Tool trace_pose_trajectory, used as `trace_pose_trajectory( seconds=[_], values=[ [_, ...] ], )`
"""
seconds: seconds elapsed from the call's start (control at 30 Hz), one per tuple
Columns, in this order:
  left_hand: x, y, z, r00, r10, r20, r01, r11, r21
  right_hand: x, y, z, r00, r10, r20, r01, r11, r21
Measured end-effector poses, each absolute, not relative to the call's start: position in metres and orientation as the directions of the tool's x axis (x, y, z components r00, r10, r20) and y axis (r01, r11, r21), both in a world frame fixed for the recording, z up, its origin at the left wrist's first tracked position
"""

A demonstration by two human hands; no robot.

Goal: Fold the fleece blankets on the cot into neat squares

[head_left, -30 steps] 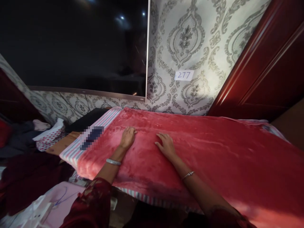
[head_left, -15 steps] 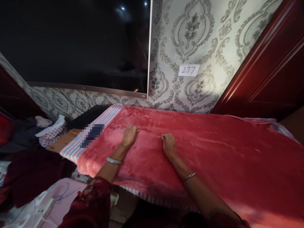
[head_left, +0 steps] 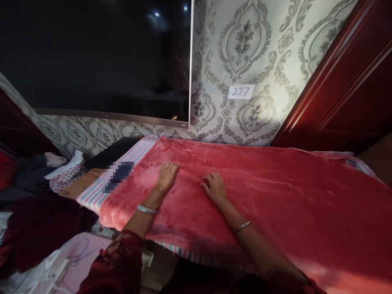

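Observation:
A thick red plush blanket (head_left: 275,196) with a striped border lies spread out in front of me. My left hand (head_left: 167,176) rests on its left half, fingers curled down and closed on the pile; the fingertips are partly hidden. From there a faint crease in the plush runs toward the right. To the right of it, my right hand (head_left: 215,188) is over the same blanket, its thumb and fingers apart with nothing between them. A blurred dark patch (head_left: 119,175) covers part of the blanket near the striped left edge.
Behind the blanket hangs a large dark television (head_left: 107,61) on a patterned wall. A paper marked 277 (head_left: 241,92) is stuck there. A dark red wooden door (head_left: 343,98) stands at the right. Piled clothes (head_left: 45,228) and a pink box-like surface (head_left: 88,249) are at the left.
My right hand has loosened from a closed pinch, its thumb now apart from the fingers, and has shifted slightly left. My left hand has stayed in nearly the same place.

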State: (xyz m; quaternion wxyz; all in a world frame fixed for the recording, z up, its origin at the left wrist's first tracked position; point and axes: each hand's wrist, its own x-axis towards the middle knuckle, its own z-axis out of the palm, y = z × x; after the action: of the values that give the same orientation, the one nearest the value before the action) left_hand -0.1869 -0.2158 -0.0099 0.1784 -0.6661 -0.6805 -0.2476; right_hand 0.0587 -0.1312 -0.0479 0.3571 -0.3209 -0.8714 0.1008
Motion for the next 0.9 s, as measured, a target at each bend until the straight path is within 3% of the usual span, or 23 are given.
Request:
trace_pose_trajectory(
  seconds=[0.4, 0.67, 0.9],
  values=[
    [-0.1844, -0.2149, -0.0109, 0.015, 0.847, 0.531, 1.0, -0.025, 0.011, 0.0592, -0.1308, -0.0501, -0.416, 0.676, 0.608, 0.423, 0.736, -0.529],
    [-0.1839, -0.2161, -0.0104, -0.011, 0.855, 0.518, 1.0, 0.022, -0.016, 0.0578, -0.1265, -0.0558, -0.513, 0.614, 0.599, 0.477, 0.785, -0.396],
    [-0.1781, -0.2175, -0.0086, 0.007, 0.878, 0.478, 1.0, 0.007, -0.027, 0.0599, -0.1268, -0.0572, -0.462, 0.571, 0.678, 0.463, 0.808, -0.365]
  ],
)
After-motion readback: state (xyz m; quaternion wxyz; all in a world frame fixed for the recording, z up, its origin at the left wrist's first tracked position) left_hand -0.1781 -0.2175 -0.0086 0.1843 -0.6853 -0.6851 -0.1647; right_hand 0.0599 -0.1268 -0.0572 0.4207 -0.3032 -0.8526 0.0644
